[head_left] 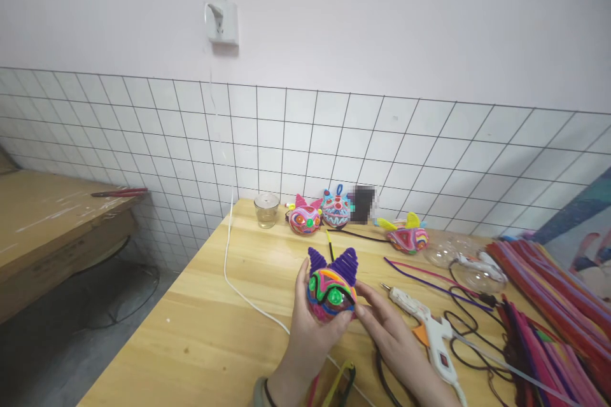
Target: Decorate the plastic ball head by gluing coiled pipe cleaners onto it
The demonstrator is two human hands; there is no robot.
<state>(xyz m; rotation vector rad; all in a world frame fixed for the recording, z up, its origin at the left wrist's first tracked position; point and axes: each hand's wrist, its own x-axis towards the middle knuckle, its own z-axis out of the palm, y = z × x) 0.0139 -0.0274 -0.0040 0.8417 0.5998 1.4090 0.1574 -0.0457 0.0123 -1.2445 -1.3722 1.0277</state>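
Observation:
A ball-shaped craft head (pixel 331 289) wrapped in bright pipe cleaners, with two purple ears, is held up over the wooden table (pixel 200 331). My left hand (pixel 305 324) cups it from the left and below, fingers closed round it. My right hand (pixel 389 337) touches its right side with thumb and fingertips pinched on the lower edge. A white glue gun (pixel 429 327) lies just right of my right hand.
Three finished pipe-cleaner heads (pixel 305 217) (pixel 335 206) (pixel 407 236) stand near the tiled wall, beside a glass jar (pixel 266 210). Bundles of pipe cleaners (pixel 554 305) fill the right side. A white cable (pixel 233 280) crosses the table. A lower bench (pixel 52 216) stands left.

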